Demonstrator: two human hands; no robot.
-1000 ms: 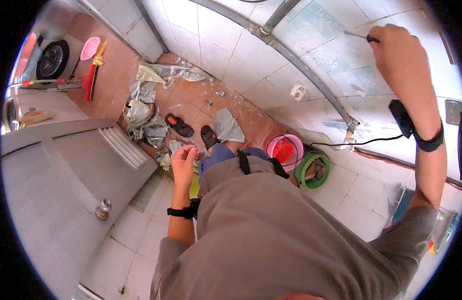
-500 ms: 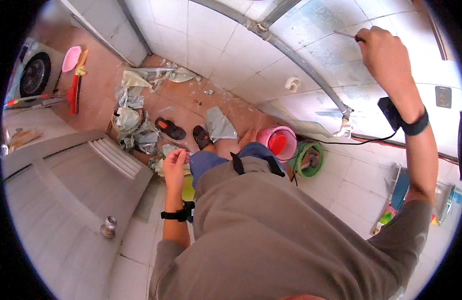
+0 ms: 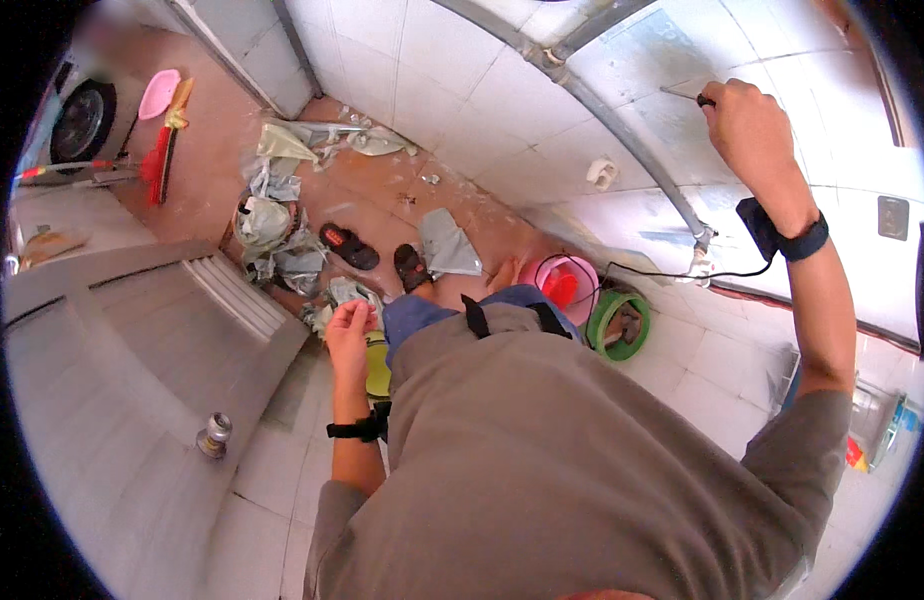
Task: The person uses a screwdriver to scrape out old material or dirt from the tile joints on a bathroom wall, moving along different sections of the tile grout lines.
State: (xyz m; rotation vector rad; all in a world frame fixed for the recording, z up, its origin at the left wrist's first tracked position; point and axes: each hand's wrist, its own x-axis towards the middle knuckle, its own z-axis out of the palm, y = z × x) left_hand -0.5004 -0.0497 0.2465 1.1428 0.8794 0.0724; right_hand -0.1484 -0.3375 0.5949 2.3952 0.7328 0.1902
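My right hand [image 3: 752,130] is raised at the upper right, closed round the dark handle of a thin-bladed tool [image 3: 680,94]. Its narrow blade points left in front of the white tiled wall [image 3: 717,155], near a greyish stained patch [image 3: 657,50]; whether it touches the tiles cannot be told. My left hand [image 3: 349,327] hangs low by my left side with fingers curled and thumb against them. Anything inside it is too small or hidden to make out. Both wrists wear black straps, and a black cable [image 3: 672,272] runs from the right one.
Grey pipes [image 3: 622,125] cross the wall. A pink bucket [image 3: 582,285] and a green basket [image 3: 622,350] stand by its foot. Crumpled plastic sheeting [image 3: 272,225] and dark sandals [image 3: 349,246] lie on the reddish floor. A grey door [image 3: 132,370] stands at left, a red broom [image 3: 160,165] beyond it.
My right hand has moved slightly down and left along the wall with the tool. My left hand stays nearly still. The whole view has shifted a little.
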